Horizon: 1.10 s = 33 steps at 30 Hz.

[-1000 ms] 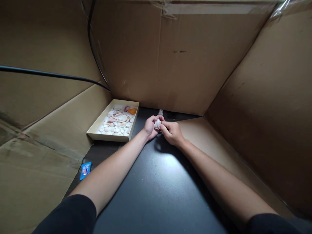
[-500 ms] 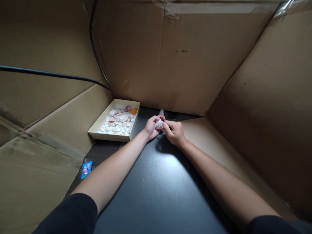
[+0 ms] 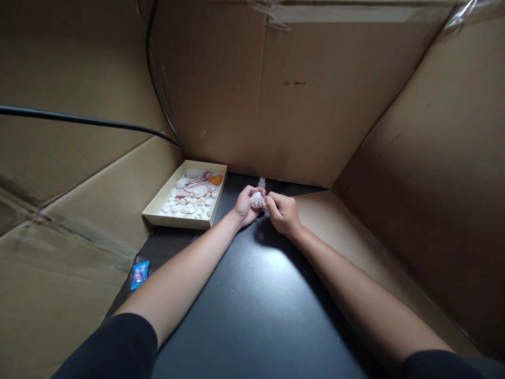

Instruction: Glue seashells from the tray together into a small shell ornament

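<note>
A fan-shaped scallop shell, white with reddish-brown marks, rests in my left hand, whose fingers curl around it. Just right of the shell, my right hand is closed in a pinch. Whatever its fingertips hold, if anything, is too small or hidden to name. Behind the hands stands a small clear bottle, its lower part covered by my fingers. To the left, a cream box holds many shells, mostly white, with an orange one at its far right corner.
A blue printed packet lies near the left edge of the dark table. Cardboard walls rise at the back and both sides. A black cable crosses the left wall, and a cardboard sheet lies at the right.
My right hand has moved slightly right, away from the shell. The shell now shows more of its face in my left hand, which has barely moved.
</note>
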Motion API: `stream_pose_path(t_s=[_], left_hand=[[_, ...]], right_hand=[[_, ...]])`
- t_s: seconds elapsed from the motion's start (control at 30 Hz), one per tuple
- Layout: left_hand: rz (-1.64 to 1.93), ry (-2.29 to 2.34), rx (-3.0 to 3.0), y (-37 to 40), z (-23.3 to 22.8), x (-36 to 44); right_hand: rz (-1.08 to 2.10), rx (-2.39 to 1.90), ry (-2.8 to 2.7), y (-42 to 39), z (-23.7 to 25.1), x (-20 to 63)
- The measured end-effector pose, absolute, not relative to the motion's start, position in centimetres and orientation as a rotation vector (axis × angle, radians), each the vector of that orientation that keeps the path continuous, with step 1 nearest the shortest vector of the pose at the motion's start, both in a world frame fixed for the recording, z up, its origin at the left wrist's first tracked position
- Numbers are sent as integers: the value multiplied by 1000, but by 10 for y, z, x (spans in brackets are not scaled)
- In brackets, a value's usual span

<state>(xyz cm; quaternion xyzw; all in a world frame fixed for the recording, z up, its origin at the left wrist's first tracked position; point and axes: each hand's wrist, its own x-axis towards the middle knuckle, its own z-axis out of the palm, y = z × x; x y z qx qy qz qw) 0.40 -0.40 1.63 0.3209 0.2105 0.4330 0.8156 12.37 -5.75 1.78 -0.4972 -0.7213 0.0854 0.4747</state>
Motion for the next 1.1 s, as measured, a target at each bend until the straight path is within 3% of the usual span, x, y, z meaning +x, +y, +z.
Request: stream_pose_path(t_s=[0.23, 0.63, 1.1], left_hand=[[895, 350, 737, 0, 9, 2], [922, 408, 699, 0, 9, 4], [916, 455, 709, 0, 10, 5]], right_hand=[[346, -1150, -1601, -53, 15, 129], [232, -1027, -1497, -52, 16, 129], [399, -1090, -1518, -49, 14, 134]])
